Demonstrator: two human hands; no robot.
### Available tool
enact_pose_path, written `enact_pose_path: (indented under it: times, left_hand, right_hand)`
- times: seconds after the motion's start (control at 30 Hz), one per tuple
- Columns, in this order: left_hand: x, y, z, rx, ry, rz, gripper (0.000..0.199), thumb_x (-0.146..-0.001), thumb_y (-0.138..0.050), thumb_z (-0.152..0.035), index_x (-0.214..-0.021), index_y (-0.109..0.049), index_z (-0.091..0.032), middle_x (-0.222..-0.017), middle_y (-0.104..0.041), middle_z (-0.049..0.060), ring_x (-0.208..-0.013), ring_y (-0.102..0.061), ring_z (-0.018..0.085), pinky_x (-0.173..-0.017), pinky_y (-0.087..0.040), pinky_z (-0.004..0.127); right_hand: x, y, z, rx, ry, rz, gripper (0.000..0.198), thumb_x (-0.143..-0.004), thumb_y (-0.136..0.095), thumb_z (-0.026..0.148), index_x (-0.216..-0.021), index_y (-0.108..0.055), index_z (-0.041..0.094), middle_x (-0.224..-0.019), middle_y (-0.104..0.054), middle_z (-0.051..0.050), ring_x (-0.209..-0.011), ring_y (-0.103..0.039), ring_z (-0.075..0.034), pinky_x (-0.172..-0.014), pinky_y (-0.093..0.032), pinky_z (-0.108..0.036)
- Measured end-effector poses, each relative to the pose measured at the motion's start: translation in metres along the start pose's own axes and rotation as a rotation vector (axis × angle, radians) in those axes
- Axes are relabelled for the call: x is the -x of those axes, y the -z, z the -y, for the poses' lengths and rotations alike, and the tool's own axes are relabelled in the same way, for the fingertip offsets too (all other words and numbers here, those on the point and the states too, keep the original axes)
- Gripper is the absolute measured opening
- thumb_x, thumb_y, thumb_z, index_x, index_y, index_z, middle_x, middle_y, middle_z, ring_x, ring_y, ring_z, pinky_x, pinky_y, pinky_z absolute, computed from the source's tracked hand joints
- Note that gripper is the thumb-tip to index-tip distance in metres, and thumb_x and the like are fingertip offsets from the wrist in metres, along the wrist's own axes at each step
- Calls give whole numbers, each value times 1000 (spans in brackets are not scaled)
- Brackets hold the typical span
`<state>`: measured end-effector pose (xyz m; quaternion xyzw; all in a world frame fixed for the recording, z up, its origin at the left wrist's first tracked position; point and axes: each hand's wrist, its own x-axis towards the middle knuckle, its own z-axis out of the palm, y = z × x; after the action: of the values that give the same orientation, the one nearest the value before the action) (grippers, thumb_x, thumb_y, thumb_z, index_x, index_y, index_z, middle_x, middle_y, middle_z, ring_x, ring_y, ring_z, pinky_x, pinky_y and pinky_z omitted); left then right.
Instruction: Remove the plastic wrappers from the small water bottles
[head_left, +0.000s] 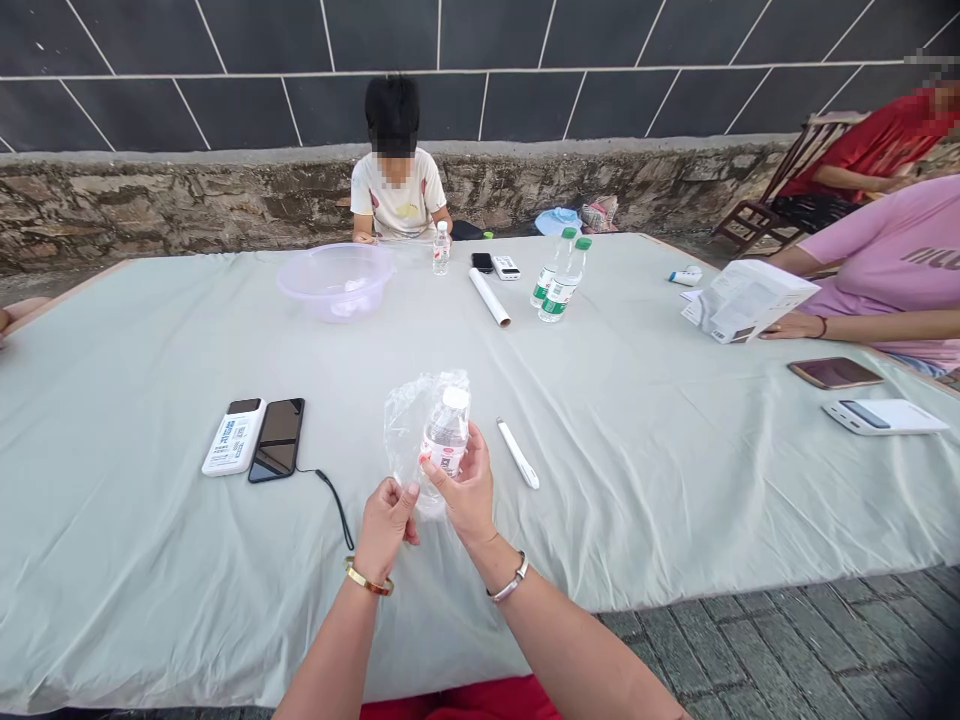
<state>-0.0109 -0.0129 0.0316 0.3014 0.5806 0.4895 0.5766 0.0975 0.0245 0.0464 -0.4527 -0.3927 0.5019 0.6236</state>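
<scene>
A small clear bottle (448,430) with a white cap and a pink-and-white label is gripped by my right hand (471,485), above the near part of the table. Crinkled clear plastic film (403,420) spreads behind and to the left of the bottle. My left hand (388,515) pinches the lower edge of this film between thumb and fingers. Whether the film wraps the bottle or only lies against it, I cannot tell. Just right of my right hand lies a white utility knife (517,453) on the cloth.
A white power bank (235,437) and a black phone (277,440) with a strap lie on the left. Farther off stand a purple basin (334,290), a white roll (490,297) and green-capped bottles (559,290). One person sits opposite; another at right holds a white box (750,300).
</scene>
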Motion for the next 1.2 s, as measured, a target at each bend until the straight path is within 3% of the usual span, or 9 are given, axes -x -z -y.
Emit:
enact_pose_path:
  times: [0.27,0.47,0.6,0.7,0.77,0.87,0.93,1.1,1.2]
  left_hand:
    - [1,9,1,-43,-148,117,39,-75,-63,-51,-57,-56,-17,-58,-59,2,-54,-59,15,-57,-50,28]
    - [-9,32,-8,296,-14,56,38,-62,-77,-35,-48,-46,-17,-61,-59,1,-61,-60,15,-53,-47,24]
    - [-5,48,-21,391,129,234,28,-63,-77,-36,-74,-60,-17,-82,-67,6,-79,-66,24,-67,-52,36]
    - [-2,51,-31,400,137,292,63,-67,-67,-62,-112,-57,-19,-106,-66,13,-94,-64,29,-76,-52,43]
    - [-1,46,-37,298,93,198,73,-66,-61,-70,-117,-54,-18,-100,-66,12,-83,-65,25,-68,-53,38]
    - [-1,30,-45,59,-24,-11,51,-67,-66,-63,-88,-57,-17,-62,-56,-3,-45,-49,9,-42,-39,22]
    - [3,18,-51,14,-112,-84,43,-70,-67,-57,-71,-49,-18,-49,-40,-9,-37,-33,4,-36,-26,18]
    - [29,-2,-80,147,-189,-19,39,-76,-65,-52,-68,-45,-19,-47,-31,-10,-38,-26,3,-36,-23,15]
    - [46,-7,-100,244,-175,16,35,-77,-66,-46,-68,-46,-20,-47,-33,-10,-37,-27,4,-34,-24,15]
  right_hand:
    - [-9,-1,14,-80,-3,-12,74,-62,-80,31,-126,-43,23,-124,-56,-8,-105,-59,-21,-88,-50,-35]
    - [-20,9,19,-386,-283,124,50,-67,-73,35,-112,-53,25,-100,-67,-2,-84,-64,-19,-70,-54,-31]
    - [-22,17,16,-570,-511,313,30,-76,-62,42,-96,-61,21,-99,-69,-6,-80,-66,-21,-65,-55,-33]
    - [-18,21,12,-576,-575,362,32,-77,-64,42,-100,-61,21,-105,-68,-6,-83,-67,-21,-66,-56,-34]
    - [-14,22,9,-534,-580,390,40,-73,-70,43,-106,-59,23,-106,-68,-6,-83,-67,-21,-68,-56,-34]
    - [-9,22,3,-497,-600,446,52,-67,-77,45,-110,-56,25,-108,-67,-6,-87,-67,-23,-70,-56,-36]
    - [-7,22,-2,-529,-636,476,55,-66,-77,49,-111,-56,25,-112,-65,-7,-92,-65,-24,-73,-55,-38]
    - [-2,26,-19,-633,-847,618,66,-69,-62,69,-109,-59,16,-114,-63,-13,-105,-60,-27,-85,-50,-44]
    - [5,33,-30,-685,-910,593,66,-70,-59,72,-106,-59,16,-109,-64,-11,-100,-62,-25,-85,-49,-44]
